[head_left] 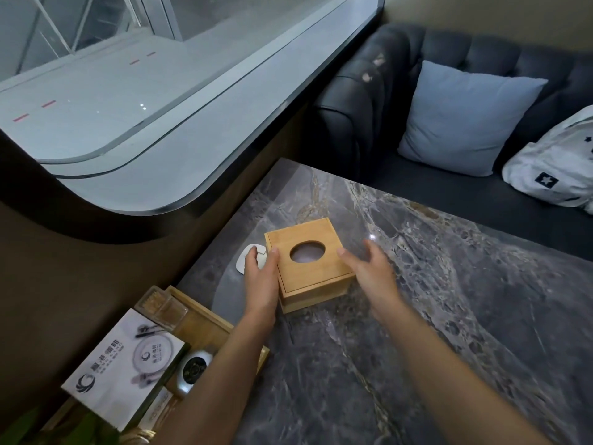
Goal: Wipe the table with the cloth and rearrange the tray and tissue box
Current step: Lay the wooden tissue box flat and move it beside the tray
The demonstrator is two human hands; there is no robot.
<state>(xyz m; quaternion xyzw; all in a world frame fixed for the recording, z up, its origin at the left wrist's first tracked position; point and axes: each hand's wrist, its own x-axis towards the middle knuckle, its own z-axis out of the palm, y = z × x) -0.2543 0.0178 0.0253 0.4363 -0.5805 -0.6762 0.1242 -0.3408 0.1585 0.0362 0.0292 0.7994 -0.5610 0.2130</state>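
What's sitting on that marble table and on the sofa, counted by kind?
Tissue box: 1
Tray: 1
White coaster: 1
Blue cushion: 1
White bag: 1
Total: 5

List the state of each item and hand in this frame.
Wooden tissue box: upright on the marble table, no tissue sticking out.
Left hand: flat against the box's left side.
Right hand: open, fingertips at the box's right edge.
Wooden tray: at the table's edge, loaded.
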